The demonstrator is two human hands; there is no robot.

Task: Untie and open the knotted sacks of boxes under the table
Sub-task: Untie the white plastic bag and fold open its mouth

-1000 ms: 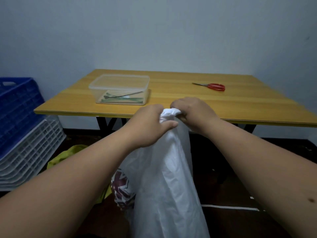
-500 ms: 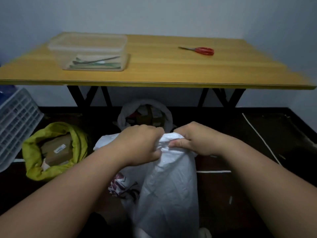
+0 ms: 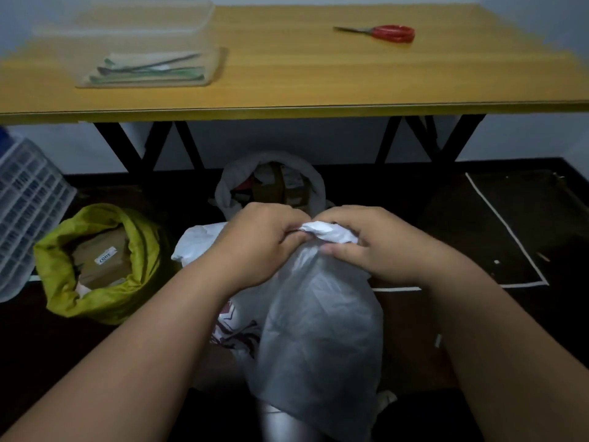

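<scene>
White sack [image 3: 318, 339] knot pinched w/ left hand [image 3: 258, 247] & right hand [image 3: 373, 247].

Two bare forearms are seen from the near edge, each ending in a hand: the left hand [image 3: 255, 247] and the right hand [image 3: 379, 247]. No sleeve, glove, watch or ring is worn. Short, unpainted nails are shown on the right hand's fingers [image 3: 338, 250].

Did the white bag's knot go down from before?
Yes. The knot sat level with the table edge; now it is well below it, near the floor.
</scene>
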